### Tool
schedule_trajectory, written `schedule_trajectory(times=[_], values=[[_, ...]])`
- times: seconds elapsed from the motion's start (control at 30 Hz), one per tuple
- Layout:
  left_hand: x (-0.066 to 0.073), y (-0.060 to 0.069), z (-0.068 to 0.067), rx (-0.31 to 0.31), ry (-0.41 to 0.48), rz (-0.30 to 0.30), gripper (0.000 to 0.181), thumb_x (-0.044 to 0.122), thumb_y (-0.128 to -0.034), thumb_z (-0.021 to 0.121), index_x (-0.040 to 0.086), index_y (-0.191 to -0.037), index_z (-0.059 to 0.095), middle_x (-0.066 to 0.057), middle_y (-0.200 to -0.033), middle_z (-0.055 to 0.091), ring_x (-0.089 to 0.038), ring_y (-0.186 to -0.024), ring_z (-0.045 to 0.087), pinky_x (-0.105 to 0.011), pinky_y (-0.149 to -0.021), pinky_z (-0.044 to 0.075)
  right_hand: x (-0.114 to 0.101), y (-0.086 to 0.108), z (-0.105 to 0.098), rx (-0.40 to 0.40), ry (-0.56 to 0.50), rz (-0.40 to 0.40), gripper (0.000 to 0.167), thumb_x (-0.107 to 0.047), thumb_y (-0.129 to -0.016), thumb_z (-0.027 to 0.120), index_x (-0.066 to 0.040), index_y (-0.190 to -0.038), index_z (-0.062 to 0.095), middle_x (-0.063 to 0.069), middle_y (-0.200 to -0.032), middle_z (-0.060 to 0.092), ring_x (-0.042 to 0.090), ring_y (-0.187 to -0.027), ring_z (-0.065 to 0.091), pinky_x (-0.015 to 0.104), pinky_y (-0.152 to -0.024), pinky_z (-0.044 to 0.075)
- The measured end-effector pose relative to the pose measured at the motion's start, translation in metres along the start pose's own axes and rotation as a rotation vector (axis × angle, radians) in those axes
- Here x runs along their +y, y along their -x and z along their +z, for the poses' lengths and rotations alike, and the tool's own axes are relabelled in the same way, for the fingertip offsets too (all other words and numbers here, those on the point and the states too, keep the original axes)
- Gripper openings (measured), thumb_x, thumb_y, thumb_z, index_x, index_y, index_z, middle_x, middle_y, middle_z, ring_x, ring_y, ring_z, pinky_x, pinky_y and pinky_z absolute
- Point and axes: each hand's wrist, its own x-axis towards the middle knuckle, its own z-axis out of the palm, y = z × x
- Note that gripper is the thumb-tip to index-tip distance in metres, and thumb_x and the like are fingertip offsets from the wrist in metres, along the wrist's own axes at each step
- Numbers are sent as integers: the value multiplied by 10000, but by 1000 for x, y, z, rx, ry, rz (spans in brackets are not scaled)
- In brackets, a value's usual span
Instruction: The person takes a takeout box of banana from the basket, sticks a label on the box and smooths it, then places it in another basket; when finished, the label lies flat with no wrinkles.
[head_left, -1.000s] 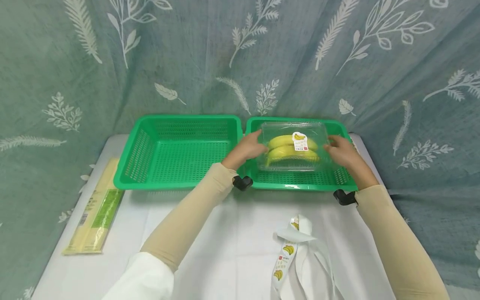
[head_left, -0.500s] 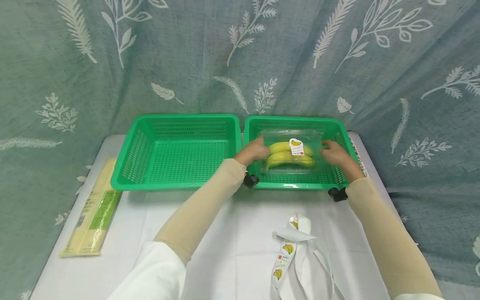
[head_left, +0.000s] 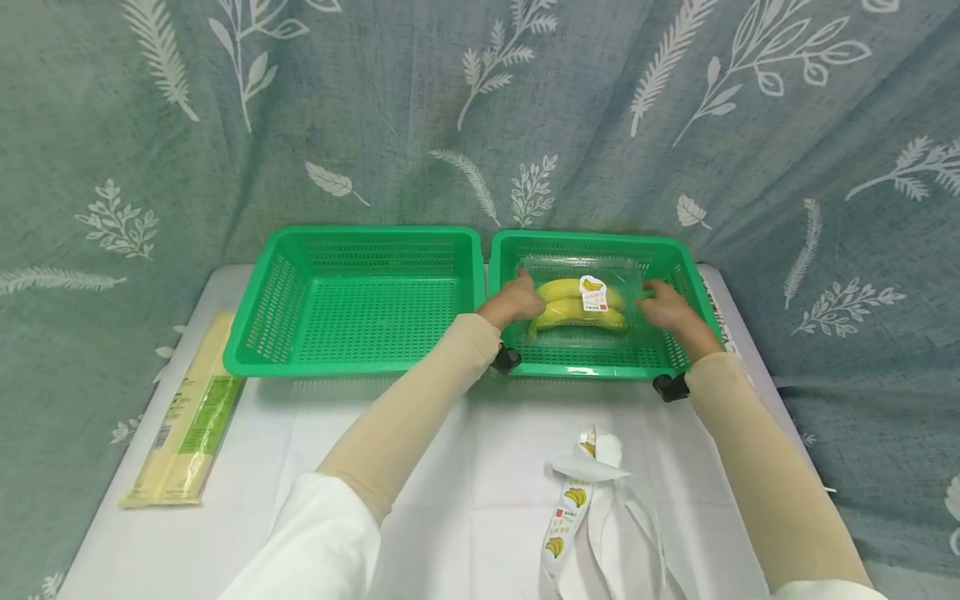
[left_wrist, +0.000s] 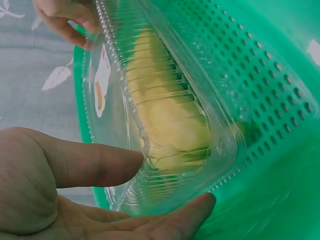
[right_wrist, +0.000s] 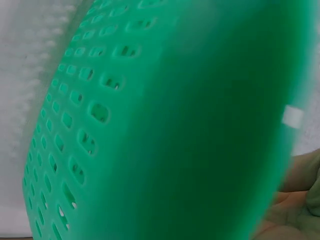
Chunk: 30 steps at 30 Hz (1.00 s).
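A clear plastic box of bananas (head_left: 577, 312) with a white banana label lies low inside the right green basket (head_left: 592, 372). At the box's left end is my left hand (head_left: 515, 302). In the left wrist view, its thumb (left_wrist: 100, 162) lies against the box's edge and its fingers reach along the lower corner, pinching that end. My right hand (head_left: 667, 310) holds the opposite end, its fingertips at the lid's edge in the left wrist view. In the right wrist view, the basket wall hides most of this hand.
Another green basket (head_left: 375, 367) stands to the left, with nothing seen inside. A yellow flat packet (head_left: 183, 417) lies at the table's left edge. A curled strip of banana labels (head_left: 573, 500) rests in front of the right basket. A patterned curtain (head_left: 405, 108) hangs behind.
Both hands have lowered the box of bananas into the right basket. Over the last half second it has barely moved, while the left hand has shifted slightly right.
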Motion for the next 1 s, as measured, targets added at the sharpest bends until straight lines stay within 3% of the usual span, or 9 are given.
schedule_trajectory(times=[0.33, 0.43, 0.53, 0.6, 0.67, 0.73, 0.83, 0.93, 1.0], values=[[-3, 4, 0, -7, 14, -5, 801, 66, -1005, 398, 69, -1602, -136, 35, -541, 308, -84, -438, 195, -237, -452, 223, -1, 0, 1, -29, 52, 4, 620, -143, -1038, 267, 74, -1580, 59, 346, -1630, 83, 528, -1506, 120, 654, -1213, 208], [-3, 3, -3, -5, 21, -6, 804, 70, -1006, 400, 73, -1602, -140, 3, -604, 399, -83, -443, 204, -236, -455, 231, -3, -1, 1, -25, 59, -1, 620, -147, -1040, 265, 66, -1584, 59, 339, -1635, 70, 526, -1512, 98, 657, -1216, 194], [-3, 2, -4, -11, 27, -3, 795, 90, -1015, 398, 70, -1602, -138, -122, -1004, 654, -85, -467, 201, -247, -489, 256, -4, -2, -1, -23, 60, -2, 623, -147, -1035, 261, 63, -1585, 59, 337, -1637, 67, 525, -1512, 97, 660, -1213, 196], [-3, 1, -4, -12, 33, -5, 786, 103, -1020, 397, 68, -1604, -129, -181, -1406, 562, -91, -485, 213, -257, -524, 294, -3, -2, -2, -18, 67, -5, 624, -150, -1036, 264, 63, -1585, 59, 339, -1634, 81, 527, -1507, 115, 660, -1209, 206], [-3, 0, -2, -9, 16, -2, 779, 105, -1022, 400, 49, -1602, -116, -179, -1368, 574, -88, -488, 215, -257, -536, 295, -2, -2, -1, -17, 81, -10, 622, -162, -1045, 265, 63, -1586, 54, 345, -1628, 99, 531, -1499, 139, 661, -1203, 221], [-4, 0, 0, -9, -15, -4, 782, 103, -1020, 406, 33, -1599, -115, -108, -1021, 659, -85, -470, 222, -245, -506, 292, 1, -1, 0, -11, 107, -15, 619, -174, -1054, 275, 70, -1583, 64, 351, -1620, 127, 535, -1490, 165, 659, -1200, 232], [-5, 4, 2, -2, -54, 5, 795, 92, -1009, 421, 0, -1591, -114, 10, -619, 380, -67, -420, 222, -218, -441, 248, 4, 4, 3, -4, 149, -13, 628, -217, -1075, 292, 75, -1581, 62, 357, -1616, 131, 548, -1486, 157, 663, -1201, 224], [-7, 15, -2, 22, -25, 34, 812, 118, -1004, 450, -12, -1590, -97, -42, -751, 562, -89, -468, 270, -235, -472, 300, 4, 11, 6, 23, 180, -22, 669, -291, -1088, 326, 80, -1578, 63, 358, -1617, 122, 563, -1484, 135, 670, -1203, 202], [-11, 28, -9, 54, 17, 72, 823, 170, -1016, 482, 2, -1598, -75, -159, -1171, 647, -128, -682, 576, -241, -669, 502, 2, 17, 8, 55, 186, -50, 707, -358, -1089, 349, 65, -1584, 73, 351, -1621, 130, 560, -1485, 140, 670, -1203, 200]])
